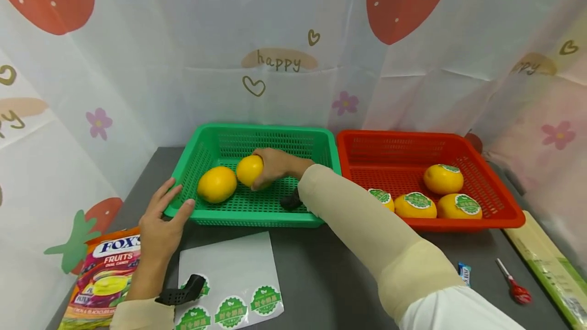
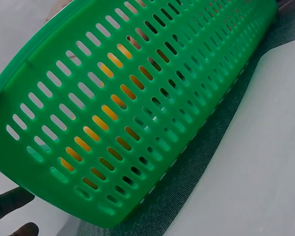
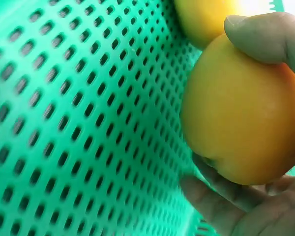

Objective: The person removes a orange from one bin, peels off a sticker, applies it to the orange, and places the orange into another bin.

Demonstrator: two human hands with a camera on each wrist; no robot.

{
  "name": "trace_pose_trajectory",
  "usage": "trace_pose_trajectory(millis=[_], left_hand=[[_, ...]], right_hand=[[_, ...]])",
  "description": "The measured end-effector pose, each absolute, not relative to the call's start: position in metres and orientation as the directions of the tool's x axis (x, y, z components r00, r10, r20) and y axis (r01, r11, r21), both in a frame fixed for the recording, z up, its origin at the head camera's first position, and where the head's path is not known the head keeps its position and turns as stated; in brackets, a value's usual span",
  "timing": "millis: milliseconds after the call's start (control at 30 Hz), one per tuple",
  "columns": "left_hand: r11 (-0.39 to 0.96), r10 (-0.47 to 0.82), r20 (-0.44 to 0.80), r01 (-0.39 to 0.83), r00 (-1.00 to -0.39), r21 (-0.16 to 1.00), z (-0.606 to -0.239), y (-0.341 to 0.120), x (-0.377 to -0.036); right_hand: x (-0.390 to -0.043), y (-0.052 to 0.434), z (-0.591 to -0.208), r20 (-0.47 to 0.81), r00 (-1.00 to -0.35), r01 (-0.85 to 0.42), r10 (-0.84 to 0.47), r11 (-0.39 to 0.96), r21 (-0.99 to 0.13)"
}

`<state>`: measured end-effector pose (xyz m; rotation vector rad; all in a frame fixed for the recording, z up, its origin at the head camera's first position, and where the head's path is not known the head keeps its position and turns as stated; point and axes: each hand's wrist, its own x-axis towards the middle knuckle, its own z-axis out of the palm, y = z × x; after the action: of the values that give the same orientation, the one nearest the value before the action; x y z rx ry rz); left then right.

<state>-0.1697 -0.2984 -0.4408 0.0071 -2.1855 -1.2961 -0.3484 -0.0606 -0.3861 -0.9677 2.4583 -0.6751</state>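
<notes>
The right hand (image 1: 274,166) grips a round yellow-orange fruit (image 1: 249,170) inside the green perforated plastic basket (image 1: 316,139), fingers curled around it, just above the basket floor. A second yellow-orange fruit (image 1: 217,184) lies just beside it, to its left. The left hand (image 1: 161,224) rests with straight fingers on the basket's front left corner. A red perforated plastic basket (image 1: 504,202) touches the green one on its right and holds four labelled fruits.

Orange (image 3: 241,113) in fingers (image 3: 265,37) (green basket (image 3: 78,123))
</notes>
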Motion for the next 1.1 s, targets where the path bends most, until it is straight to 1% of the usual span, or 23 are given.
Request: trace_pose_trajectory(millis=[133,367,467,567,667,800,933,1033,1100], left_hand=[[0.529,-0.288,0.482,0.282,-0.828,0.800,-0.440,-0.298,-0.171],[0.534,-0.279,0.468,0.270,-0.839,0.801,-0.438,-0.299,-0.175],[0.534,-0.275,0.460,0.263,-0.845,0.804,-0.439,-0.299,-0.175],[0.535,-0.282,0.453,0.253,-0.846,0.806,-0.439,-0.300,-0.172],[0.543,-0.286,0.453,0.247,-0.844,0.803,-0.440,-0.301,-0.171],[0.547,-0.291,0.457,0.246,-0.840,0.800,-0.440,-0.300,-0.170],[0.546,-0.294,0.460,0.247,-0.838,0.800,-0.439,-0.299,-0.169],[0.551,-0.293,0.455,0.240,-0.841,0.799,-0.438,-0.296,-0.169],[0.548,-0.294,0.455,0.242,-0.840,0.801,-0.437,-0.295,-0.170]], right_hand=[[-0.340,-0.040,-0.374,-0.115,-0.696,-0.524,-0.709,0.611,-0.593],[-0.319,0.003,-0.347,0.016,-0.771,-0.491,-0.636,0.578,-0.652],[-0.309,0.018,-0.331,0.063,-0.772,-0.508,-0.633,0.554,-0.660],[-0.296,0.030,-0.318,0.116,-0.755,-0.537,-0.645,0.508,-0.673],[-0.278,0.042,-0.312,0.195,-0.733,-0.573,-0.651,0.438,-0.693],[-0.249,0.060,-0.318,0.306,-0.702,-0.614,-0.643,0.329,-0.717],[-0.215,0.079,-0.336,0.391,-0.684,-0.631,-0.616,0.229,-0.741],[-0.189,0.094,-0.352,0.423,-0.699,-0.624,-0.576,0.202,-0.755],[-0.173,0.103,-0.362,0.420,-0.730,-0.603,-0.539,0.219,-0.767]])
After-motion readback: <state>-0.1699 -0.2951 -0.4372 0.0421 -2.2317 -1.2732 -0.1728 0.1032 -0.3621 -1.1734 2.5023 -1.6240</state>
